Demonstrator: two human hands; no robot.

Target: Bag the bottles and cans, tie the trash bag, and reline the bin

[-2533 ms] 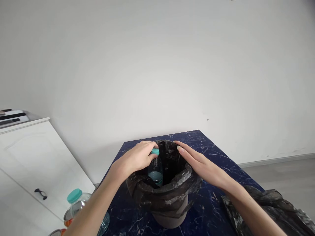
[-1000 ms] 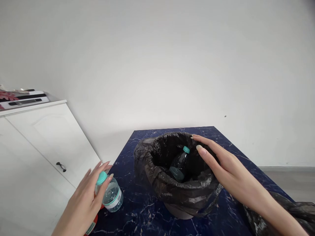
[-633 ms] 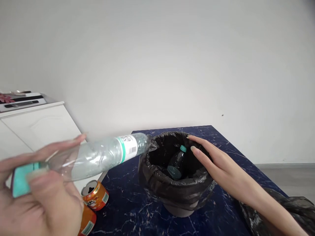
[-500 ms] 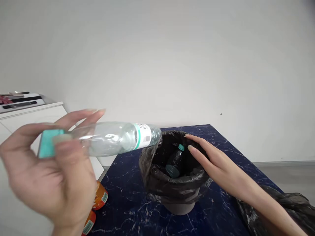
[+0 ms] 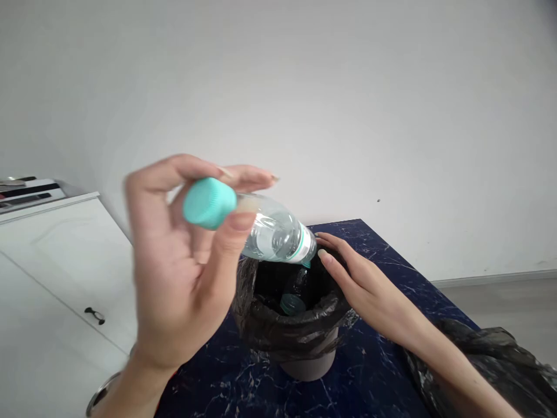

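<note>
At far left stands a white panelled cabinet (image 5: 47, 273) with a black metal handle (image 5: 94, 316). The left hand (image 5: 178, 273) is raised from the bottom edge, wrist low, palm partly facing the camera; its thumb and forefinger grasp the neck of a clear plastic bottle (image 5: 278, 229), other fingers extended above it. The bottle's turquoise ribbed screw cap (image 5: 209, 203) points left towards the camera; its long axis slants away, down and rightward, putting the labelled base over the mouth of a grey round bin (image 5: 308, 368) lined with black plastic film (image 5: 287, 339). Inside leans a second capped bottle (image 5: 293, 299), partly hidden. The bin stands on a dark-blue marbled table (image 5: 243, 386). The right hand (image 5: 357, 276) reaches in from lower right, fingers straight and unclenched, resting on the liner's right rim; whether they pinch the film, I cannot tell. Crumpled black plastic sheeting (image 5: 487, 360) lies farthest right.
</note>
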